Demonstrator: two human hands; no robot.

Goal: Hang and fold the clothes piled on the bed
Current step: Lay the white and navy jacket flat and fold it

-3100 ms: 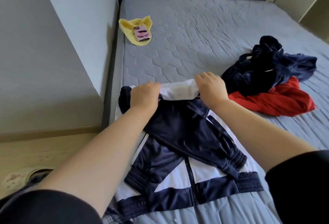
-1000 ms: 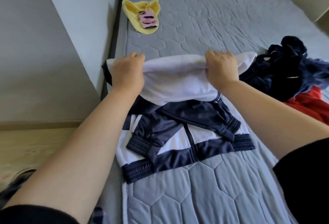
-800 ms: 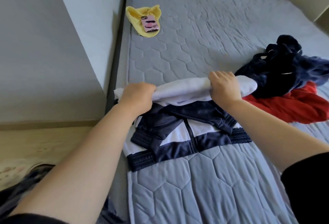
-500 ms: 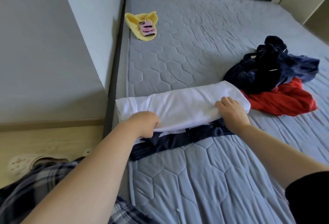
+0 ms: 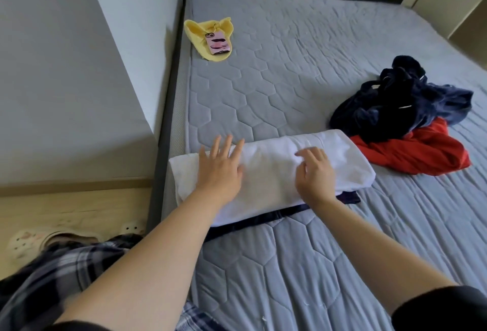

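At the left edge a pale slipper (image 5: 23,241) sits on the wooden floor beside the bed (image 5: 290,88). On the mattress's far left corner a yellow cloth (image 5: 200,35) lies with a pink-cased phone (image 5: 218,44) on top. At the near edge, the person's left hand (image 5: 220,170) lies flat with fingers spread on the left part of a folded white-and-navy jacket (image 5: 268,170). The right hand (image 5: 315,175) rests on the jacket's right part, fingers loosely bent and tips touching the cloth, gripping nothing. The jacket lies as a long white bundle across the mattress, with a dark navy band showing along its near side. To its right a heap of dark navy clothes (image 5: 395,101) lies on a crumpled red garment (image 5: 421,154), which touches the bundle's far right corner.

One garment appears folded, or nearly so, and may need a further fold. The navy heap and the red piece are unsorted, and nothing in view is hung. No brand, label or writing can be read; the phone case shows only dark shapes on pink.
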